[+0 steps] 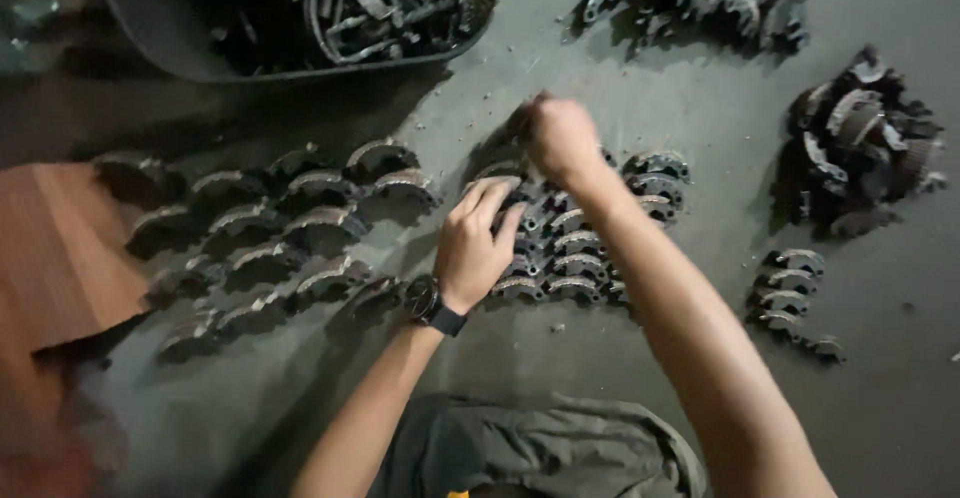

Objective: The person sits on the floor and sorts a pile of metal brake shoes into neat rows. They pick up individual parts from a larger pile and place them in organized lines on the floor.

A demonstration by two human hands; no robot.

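Seen from above, both hands work over a tight cluster of curved, dark grey metal brake shoes with pale worn linings (570, 248), stood in rows on the grey concrete floor (620, 378) near the centre of the view. The left hand (478, 238), with a black wristwatch (432, 303) on its wrist, lies on the cluster's 9 o'clock edge, fingers held close together and curled over one shoe; the shoe itself is mostly hidden under them. The right hand (560, 136) sits at the cluster's 12 o'clock end, closed into a loose fist. It is blurred, so what it grips, if anything, cannot be told; it seems to pinch a shoe's tip.

At 9 o'clock from the hands stands a wider spread of the same shoes (270, 228), set in rows and dim in shadow. At 11 o'clock a dark round tub of tangled metal parts (330, 18) is cut off by the top edge. At 1 o'clock a loose heap of shoes (700, 3) is likewise cropped. At 3 o'clock lies another jumbled heap (860, 143), and below it a short row of four or five shoes (795, 293). A brown wooden board (55, 248) runs off the left edge. The person's olive-green clothing (540, 448) fills the bottom.
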